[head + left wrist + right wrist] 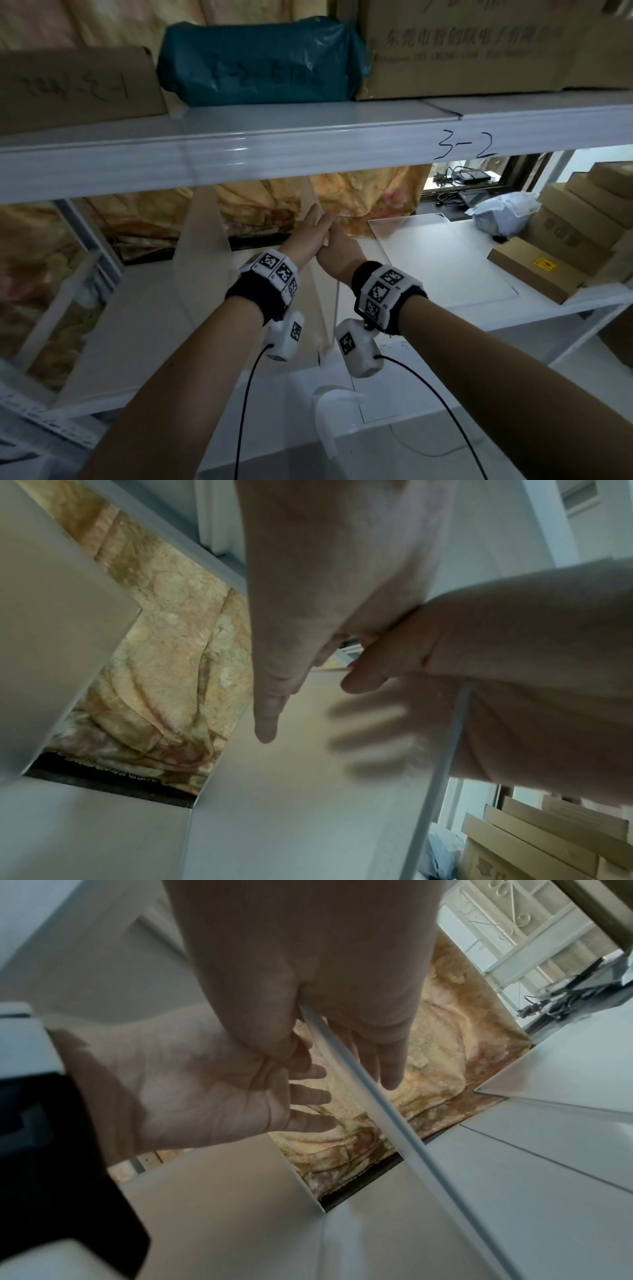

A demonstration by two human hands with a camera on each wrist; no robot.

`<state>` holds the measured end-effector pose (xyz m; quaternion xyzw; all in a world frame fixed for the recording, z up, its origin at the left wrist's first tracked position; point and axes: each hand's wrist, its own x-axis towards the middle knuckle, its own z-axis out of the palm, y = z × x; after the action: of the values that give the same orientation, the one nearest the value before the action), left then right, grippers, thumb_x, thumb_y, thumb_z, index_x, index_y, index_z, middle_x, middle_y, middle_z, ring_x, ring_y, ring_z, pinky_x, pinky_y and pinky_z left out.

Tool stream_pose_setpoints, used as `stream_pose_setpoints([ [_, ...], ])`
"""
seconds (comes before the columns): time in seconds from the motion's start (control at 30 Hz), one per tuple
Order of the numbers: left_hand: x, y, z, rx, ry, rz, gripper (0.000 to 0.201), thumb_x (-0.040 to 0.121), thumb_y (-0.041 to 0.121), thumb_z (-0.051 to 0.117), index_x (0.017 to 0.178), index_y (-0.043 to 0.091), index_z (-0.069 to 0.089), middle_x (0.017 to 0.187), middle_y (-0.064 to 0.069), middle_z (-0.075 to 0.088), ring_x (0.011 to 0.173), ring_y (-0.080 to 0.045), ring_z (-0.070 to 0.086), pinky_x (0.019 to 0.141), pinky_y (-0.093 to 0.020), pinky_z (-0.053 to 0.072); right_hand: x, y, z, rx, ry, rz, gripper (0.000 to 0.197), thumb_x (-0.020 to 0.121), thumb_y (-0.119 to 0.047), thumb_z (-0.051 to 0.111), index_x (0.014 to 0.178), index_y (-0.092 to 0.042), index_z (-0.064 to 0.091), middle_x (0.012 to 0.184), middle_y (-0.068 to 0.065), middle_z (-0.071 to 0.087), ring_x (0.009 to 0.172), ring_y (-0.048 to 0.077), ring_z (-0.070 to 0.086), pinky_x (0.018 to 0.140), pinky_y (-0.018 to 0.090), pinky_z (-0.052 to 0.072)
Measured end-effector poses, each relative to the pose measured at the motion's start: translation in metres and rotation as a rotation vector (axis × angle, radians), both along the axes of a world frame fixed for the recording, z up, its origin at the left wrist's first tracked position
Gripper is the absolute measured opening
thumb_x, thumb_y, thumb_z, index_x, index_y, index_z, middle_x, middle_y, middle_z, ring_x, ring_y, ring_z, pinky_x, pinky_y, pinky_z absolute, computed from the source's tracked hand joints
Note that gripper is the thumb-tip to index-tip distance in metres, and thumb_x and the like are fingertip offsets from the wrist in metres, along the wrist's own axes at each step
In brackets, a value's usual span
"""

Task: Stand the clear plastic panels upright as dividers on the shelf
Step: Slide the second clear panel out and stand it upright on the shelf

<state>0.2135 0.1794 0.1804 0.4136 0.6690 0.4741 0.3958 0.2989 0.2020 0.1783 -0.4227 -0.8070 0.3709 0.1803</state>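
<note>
Hands sandwich the upright panel (356,1096) between them on the shelf (144,329); left hand (310,236) lies flat against one face, fingers straight; right hand (337,251) clasps its near edge. Panel runs front-to-back, dead ahead.

Glossy white shelf (239,150), clear smooth plastic panel (377,1104), matt cardboard boxes (462,51).

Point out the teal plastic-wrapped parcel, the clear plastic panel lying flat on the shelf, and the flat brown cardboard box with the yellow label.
Teal plastic-wrapped parcel (260,61), head view, front face.
Clear plastic panel lying flat (442,253), head view, top surface.
Flat brown cardboard box (534,270), head view, lid.
</note>
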Motion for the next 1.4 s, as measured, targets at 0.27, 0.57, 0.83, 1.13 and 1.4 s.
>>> stream_pose_setpoints([
  [0.27, 0.002, -0.026, -0.003, 0.05, 0.14, -0.009, 0.048, 0.102, 0.042, 0.026, 0.144, 0.022, 0.039, 0.15, -0.001, 0.04, 0.138, -0.02, 0.037, 0.111, -0.033, 0.032, -0.008, 0.009, -0.003, 0.16, -0.217, 0.025, 0.07, 0.092, -0.008, 0.036, 0.152, -0.02, 0.002, 0.131, 0.026, 0.054, 0.103, 0.038, 0.062, 0.07, 0.037, 0.046],
  [0.57, -0.01, -0.054, -0.009, -0.018, 0.184, 0.001, 0.052, 0.101, 0.046, 0.026, 0.147, 0.022, 0.035, 0.151, 0.003, 0.038, 0.135, -0.018, 0.039, 0.112, -0.039, 0.034, -0.012, 0.007, -0.005, 0.123, -0.213, 0.023, 0.071, 0.093, -0.013, 0.038, 0.152, -0.022, -0.001, 0.119, 0.022, 0.061, 0.081, 0.03, 0.058, 0.055, 0.029, 0.042],
  [0.83, -0.014, -0.063, -0.011, -0.084, 0.284, -0.116, 0.048, 0.101, 0.043, 0.031, 0.144, 0.024, 0.039, 0.151, 0.005, 0.039, 0.138, -0.016, 0.036, 0.105, -0.024, 0.028, 0.018, 0.0, -0.01, -0.022, 0.143, 0.067, 0.055, 0.097, -0.048, 0.036, 0.141, -0.015, 0.037, 0.124, 0.008, 0.059, 0.114, 0.029, 0.054, 0.102, 0.046, 0.042],
  [1.13, 0.016, -0.049, -0.01, -0.05, -0.03, -0.052, 0.028, 0.097, 0.048, 0.04, 0.115, 0.03, 0.052, 0.122, 0.007, 0.052, 0.107, -0.011, 0.051, 0.104, -0.037, 0.041, 0.05, -0.017, -0.036, -0.415, 0.407, 0.031, 0.047, 0.089, -0.061, 0.037, 0.123, -0.037, 0.059, 0.12, 0.003, 0.066, 0.112, 0.023, 0.062, 0.1, 0.045, 0.05],
  [1.4, 0.026, -0.023, -0.007, -0.048, -0.14, 0.025, 0.004, 0.091, 0.019, 0.047, 0.092, 0.018, 0.05, 0.093, -0.004, 0.051, 0.089, -0.02, 0.054, 0.069, -0.034, 0.05, 0.059, -0.013, -0.031, -0.395, 0.348, 0.095, 0.045, 0.097, -0.051, 0.033, 0.13, -0.029, 0.054, 0.13, -0.002, 0.059, 0.118, 0.022, 0.057, 0.093, 0.046, 0.054],
])
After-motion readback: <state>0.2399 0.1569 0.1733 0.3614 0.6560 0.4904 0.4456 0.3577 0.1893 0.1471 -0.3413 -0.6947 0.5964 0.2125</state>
